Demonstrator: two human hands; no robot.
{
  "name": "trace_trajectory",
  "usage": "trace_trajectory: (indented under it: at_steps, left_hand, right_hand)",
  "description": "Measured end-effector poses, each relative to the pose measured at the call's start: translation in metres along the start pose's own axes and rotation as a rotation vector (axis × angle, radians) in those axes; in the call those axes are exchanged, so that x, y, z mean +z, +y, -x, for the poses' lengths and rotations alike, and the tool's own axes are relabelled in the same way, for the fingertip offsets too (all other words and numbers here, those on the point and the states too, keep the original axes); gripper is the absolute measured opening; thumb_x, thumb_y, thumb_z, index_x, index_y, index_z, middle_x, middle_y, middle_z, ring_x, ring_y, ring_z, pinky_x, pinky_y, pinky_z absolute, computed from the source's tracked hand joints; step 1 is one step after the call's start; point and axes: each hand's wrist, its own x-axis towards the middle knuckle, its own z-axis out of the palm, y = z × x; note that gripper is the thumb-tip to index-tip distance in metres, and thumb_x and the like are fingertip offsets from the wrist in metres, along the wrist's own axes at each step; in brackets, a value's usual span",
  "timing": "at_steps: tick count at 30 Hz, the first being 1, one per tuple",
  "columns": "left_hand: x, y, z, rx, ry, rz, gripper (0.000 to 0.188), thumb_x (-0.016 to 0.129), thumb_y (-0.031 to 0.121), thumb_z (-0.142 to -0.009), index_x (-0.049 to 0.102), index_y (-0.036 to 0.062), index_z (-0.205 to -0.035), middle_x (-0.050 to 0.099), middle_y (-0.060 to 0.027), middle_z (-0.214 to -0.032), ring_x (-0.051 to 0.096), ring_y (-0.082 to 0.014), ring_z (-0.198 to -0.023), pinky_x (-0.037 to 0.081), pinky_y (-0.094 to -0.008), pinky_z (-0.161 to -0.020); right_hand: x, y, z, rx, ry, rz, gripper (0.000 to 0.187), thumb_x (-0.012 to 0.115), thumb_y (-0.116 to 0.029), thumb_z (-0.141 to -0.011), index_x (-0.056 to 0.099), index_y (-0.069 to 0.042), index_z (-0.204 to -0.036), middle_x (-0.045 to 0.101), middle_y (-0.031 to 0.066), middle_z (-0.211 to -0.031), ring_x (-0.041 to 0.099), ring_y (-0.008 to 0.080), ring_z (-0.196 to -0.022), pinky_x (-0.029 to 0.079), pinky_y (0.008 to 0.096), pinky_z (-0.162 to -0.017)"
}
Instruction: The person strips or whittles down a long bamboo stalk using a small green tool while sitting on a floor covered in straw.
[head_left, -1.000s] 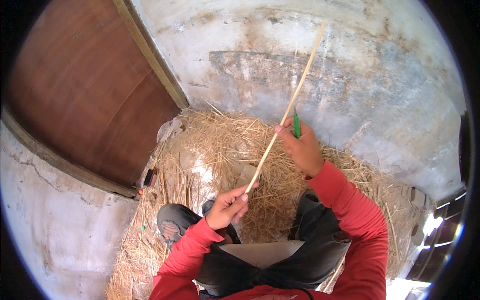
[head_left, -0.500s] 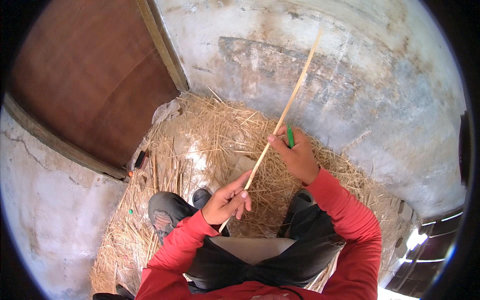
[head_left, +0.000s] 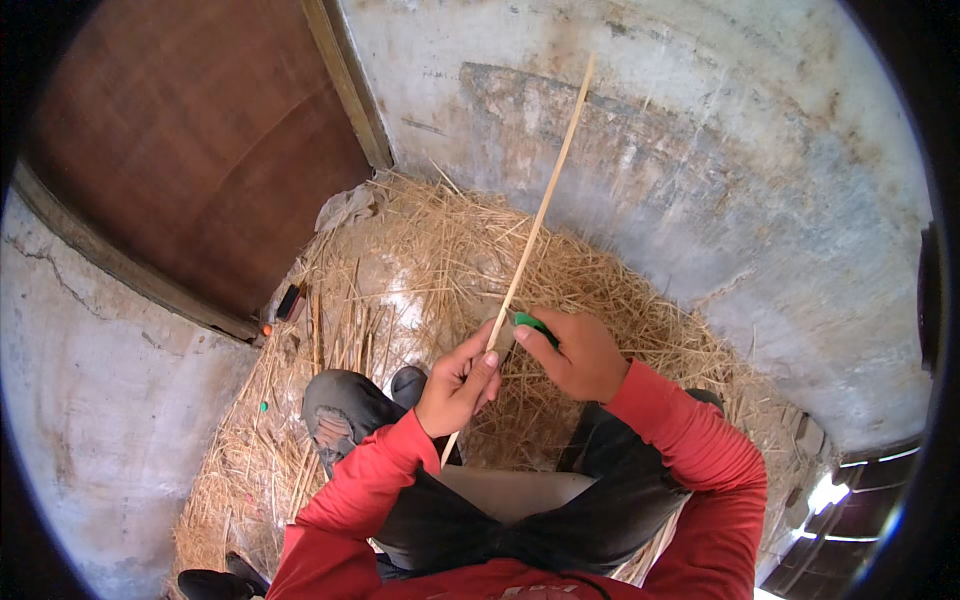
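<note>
A long, thin pale wooden strip point(head_left: 545, 205), bamboo by its look, slants up and away from my lap toward the wall. My left hand point(head_left: 455, 390) grips it near its lower end, thumb on top, and a short piece sticks out below the hand. My right hand point(head_left: 582, 358) is closed round a small green-handled knife point(head_left: 537, 328). The knife's front end is at the strip, just above my left fingers. Its blade is too small to make out clearly, so I cannot tell whether it cuts into the wood.
Loose straw and shavings point(head_left: 420, 230) cover the floor between my feet and the stained wall point(head_left: 680, 170). A brown door panel point(head_left: 200, 150) stands at the left. Near its foot lie a dark brush-like object point(head_left: 290, 302) and a small orange item point(head_left: 267, 329).
My right hand has let go of the strip and come down toward my left hand, turning the knife to the wood. The strip's far end has swung left.
</note>
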Motion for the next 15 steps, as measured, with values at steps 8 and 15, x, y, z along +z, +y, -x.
trace_trajectory:
  at_steps: [8,15]
  left_hand:
    - [0.002,-0.003,0.003,-0.025,0.036,0.012,0.051,0.049,0.019,-0.107,0.035,0.0056,-0.154,0.051,0.0017,-0.066,0.042,-0.0035,-0.053,0.035,-0.0197,-0.048]
    - [-0.006,-0.013,0.0,-0.004,0.098,-0.065,0.05,0.052,0.021,-0.106,0.04,0.0051,-0.152,0.048,0.004,-0.067,0.041,-0.0034,-0.058,0.035,-0.0209,-0.054]
  right_hand:
    - [0.015,0.003,0.006,-0.008,-0.054,0.154,0.044,0.052,-0.047,-0.1,0.063,-0.006,-0.089,0.058,0.0208,-0.059,0.06,0.0436,-0.056,0.047,0.0528,-0.054]
    - [0.02,0.01,0.002,0.002,-0.044,0.328,0.04,0.051,-0.046,-0.101,0.066,-0.01,-0.102,0.06,0.0182,-0.059,0.061,0.0419,-0.056,0.046,0.0518,-0.052]
